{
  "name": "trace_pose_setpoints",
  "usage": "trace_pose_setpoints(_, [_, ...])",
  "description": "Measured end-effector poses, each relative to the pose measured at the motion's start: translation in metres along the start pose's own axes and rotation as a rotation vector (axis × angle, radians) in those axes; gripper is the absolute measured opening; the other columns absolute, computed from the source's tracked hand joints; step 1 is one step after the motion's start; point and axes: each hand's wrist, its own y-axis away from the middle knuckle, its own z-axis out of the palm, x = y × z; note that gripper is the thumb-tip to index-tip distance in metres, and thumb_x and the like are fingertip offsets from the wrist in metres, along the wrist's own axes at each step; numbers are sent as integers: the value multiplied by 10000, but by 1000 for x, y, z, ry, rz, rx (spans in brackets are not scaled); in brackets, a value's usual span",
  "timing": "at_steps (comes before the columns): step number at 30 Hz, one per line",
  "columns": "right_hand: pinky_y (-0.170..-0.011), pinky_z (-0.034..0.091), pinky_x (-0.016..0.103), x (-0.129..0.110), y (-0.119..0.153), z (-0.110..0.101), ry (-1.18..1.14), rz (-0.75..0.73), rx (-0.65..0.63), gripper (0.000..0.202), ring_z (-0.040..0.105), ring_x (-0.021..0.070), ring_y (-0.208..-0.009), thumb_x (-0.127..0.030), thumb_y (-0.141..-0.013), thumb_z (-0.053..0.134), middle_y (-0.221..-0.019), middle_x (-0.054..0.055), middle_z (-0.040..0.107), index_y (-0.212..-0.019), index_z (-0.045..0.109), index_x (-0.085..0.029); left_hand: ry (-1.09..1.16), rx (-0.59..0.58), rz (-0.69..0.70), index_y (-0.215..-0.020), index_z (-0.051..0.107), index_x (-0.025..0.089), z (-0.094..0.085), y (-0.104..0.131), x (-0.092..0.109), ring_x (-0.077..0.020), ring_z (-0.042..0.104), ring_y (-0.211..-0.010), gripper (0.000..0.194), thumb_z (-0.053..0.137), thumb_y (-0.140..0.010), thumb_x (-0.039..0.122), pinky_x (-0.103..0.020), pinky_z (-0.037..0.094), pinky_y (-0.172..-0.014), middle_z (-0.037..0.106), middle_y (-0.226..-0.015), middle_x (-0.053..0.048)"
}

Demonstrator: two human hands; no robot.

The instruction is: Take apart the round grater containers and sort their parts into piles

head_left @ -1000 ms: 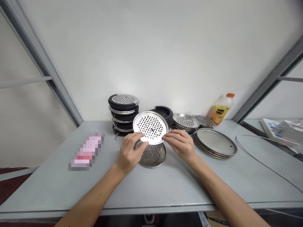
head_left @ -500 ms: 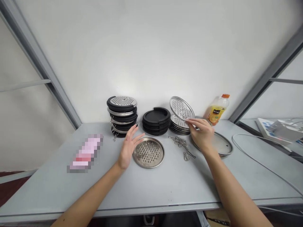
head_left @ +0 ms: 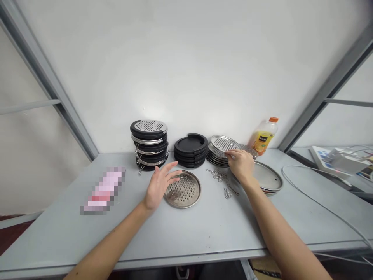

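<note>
My right hand (head_left: 241,165) pinches the near rim of a round metal grater disc (head_left: 223,143) with slots across it. This disc is tilted slightly over a stack of similar discs (head_left: 216,158); whether it touches them I cannot tell. My left hand (head_left: 159,187) is open with fingers spread, at the left edge of another round grater disc (head_left: 186,191) lying on the table. Small metal clips (head_left: 219,175) lie in a loose heap between that disc and my right hand. Beneath my right forearm, flat round metal plates (head_left: 268,175) are partly hidden.
Black round holders (head_left: 190,149) are stacked at the back middle. Left of them stands a taller stack of black holders with metal discs (head_left: 150,144). An orange-capped bottle (head_left: 264,138) stands by the wall. A white cable (head_left: 314,202) crosses the right side; a blurred-out pink item (head_left: 106,188) lies left.
The grater disc in my right hand has come down from a steep tilt to a flatter one over the stack. My left hand has moved slightly and stays open.
</note>
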Motion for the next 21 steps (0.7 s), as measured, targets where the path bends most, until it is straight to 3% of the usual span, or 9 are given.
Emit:
trace_pose_setpoints(10, [-737, 476, 375, 4, 0, 9, -97, -11, -14, 230, 639, 246, -821, -261, -821, 543, -886, 61, 758, -872, 763, -220, -37, -7, 30, -1191, 622, 198, -2, 0, 0, -330, 487, -1218, 658, 267, -900, 668, -433, 386, -971, 512, -1379, -108])
trace_pose_setpoints(17, [-832, 503, 405, 3, 0, 7, -221, -49, -67, 232, 666, 242, -865, -223, -815, 531, -912, 71, 751, -883, 751, -191, -35, -12, 17, -1164, 638, 179, -3, 0, 0, -330, 513, -1188, 670, 284, -890, 678, -430, 400, -954, 535, -1357, -125])
trace_pose_setpoints(21, [-885, 488, 446, -1, 0, 3, -273, -11, -35, 217, 639, 259, -947, -247, -812, 542, -1015, 107, 717, -867, 737, -171, 101, -34, -59, -1177, 623, 148, -1, 0, 7, -348, 512, -1207, 702, 255, -894, 675, -453, 393, -973, 541, -1344, -159])
